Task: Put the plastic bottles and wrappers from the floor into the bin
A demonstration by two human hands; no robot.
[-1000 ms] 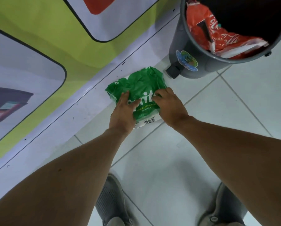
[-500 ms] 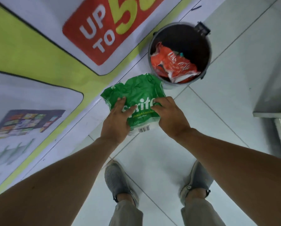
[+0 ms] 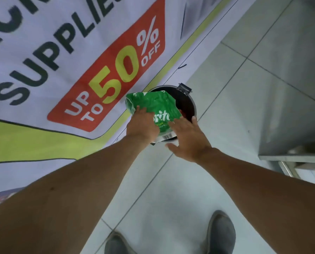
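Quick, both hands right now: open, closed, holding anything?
Left hand: closed on the green wrapper, held over the bin.
Right hand: open, fingers spread, off the wrapper.

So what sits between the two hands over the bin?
In the head view, the green wrapper lies between the left hand and the right hand, above the open bin. The left holds it; the right is open.
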